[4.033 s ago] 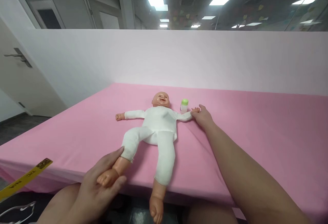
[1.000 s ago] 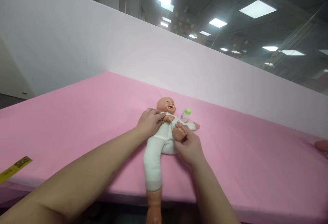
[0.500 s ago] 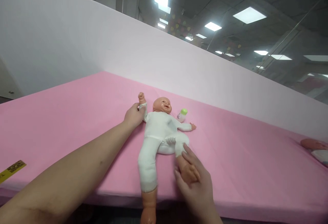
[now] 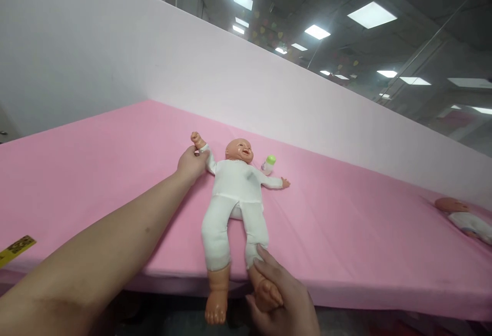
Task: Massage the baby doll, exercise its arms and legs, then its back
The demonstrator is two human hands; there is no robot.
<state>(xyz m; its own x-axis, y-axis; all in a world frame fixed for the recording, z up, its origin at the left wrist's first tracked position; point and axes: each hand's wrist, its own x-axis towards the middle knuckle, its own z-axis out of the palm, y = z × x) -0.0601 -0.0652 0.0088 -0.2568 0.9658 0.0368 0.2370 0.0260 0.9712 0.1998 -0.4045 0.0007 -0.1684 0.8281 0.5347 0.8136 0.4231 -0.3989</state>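
Note:
A baby doll in a white cloth suit lies face up on the pink-covered table, its feet hanging over the front edge. My left hand is closed around the doll's raised arm at the wrist, on the left of its head. My right hand grips the doll's other-side lower leg, with the foot resting in the palm and the fingers along the ankle. Beside the doll's head stands or leans a small baby bottle with a green cap.
A second doll lies at the far right, partly out of view. A yellow label with a printed code is stuck near the front left edge. A white wall panel runs along the back, with glass above.
The leg in my right hand has gone from bent to nearly straight, moving toward the front edge. My left hand has shifted the doll's arm outward to the left. The view has shifted slightly.

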